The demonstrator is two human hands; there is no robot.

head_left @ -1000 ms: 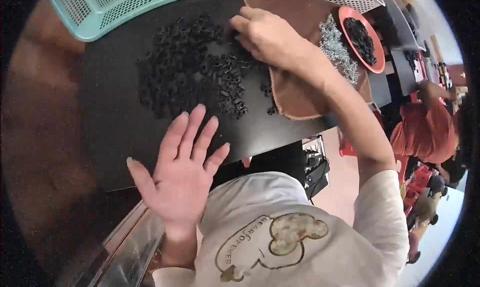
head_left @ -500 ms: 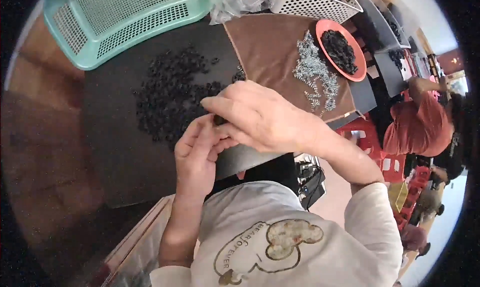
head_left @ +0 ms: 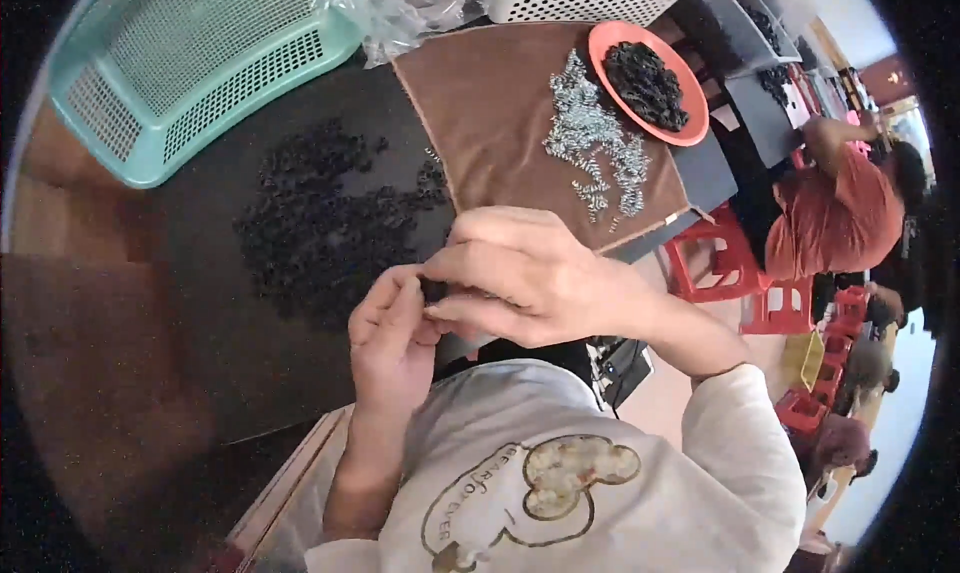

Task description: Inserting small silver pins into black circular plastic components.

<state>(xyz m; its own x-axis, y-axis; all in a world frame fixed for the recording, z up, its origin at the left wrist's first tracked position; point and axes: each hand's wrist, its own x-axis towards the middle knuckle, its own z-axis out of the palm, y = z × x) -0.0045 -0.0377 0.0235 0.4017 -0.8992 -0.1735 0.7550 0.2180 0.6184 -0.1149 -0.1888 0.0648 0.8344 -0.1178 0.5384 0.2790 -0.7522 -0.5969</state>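
L hand (head_left: 385, 348) + R hand (head_left: 540, 278) pinching sm. dark piece (head_left: 433, 290) | sm. blk bits (head_left: 320, 218) lying beyond fingers | flat blk tabletop (head_left: 205, 358) showing bare L of fingers, edge running nearside

We are curling our left hand (head_left: 388, 348) into a pinch. Our right hand (head_left: 535, 281) is arching beside it, also pinching, our right elbow (head_left: 725, 353) bending outward.

A workshop, judging by heaped black parts (head_left: 320, 218) and silvery pieces (head_left: 585, 123) on the table (head_left: 230, 373), with people (head_left: 835, 218) at right.
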